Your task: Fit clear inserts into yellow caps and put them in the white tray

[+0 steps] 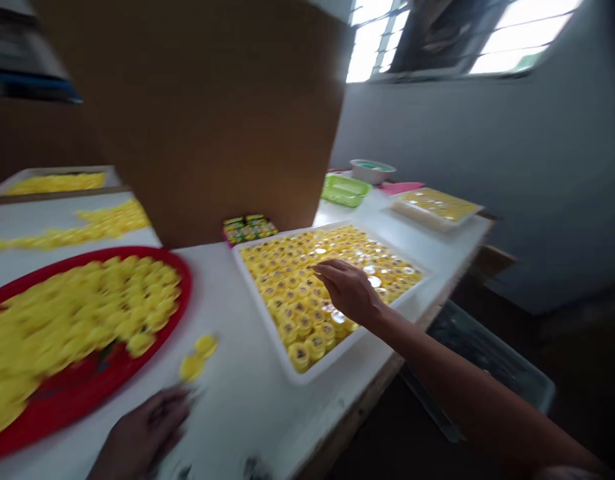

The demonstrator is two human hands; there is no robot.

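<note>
Yellow pots (299, 307) under right fingers (331, 269), discs (192, 368) beyond left fingers (173, 408)

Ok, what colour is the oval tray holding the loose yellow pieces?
The oval tray is red; it shows best in the head view.

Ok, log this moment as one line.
left hand: near two yellow pieces | right hand: over white tray, contact unclear | red tray: heaped yellow pieces
</note>
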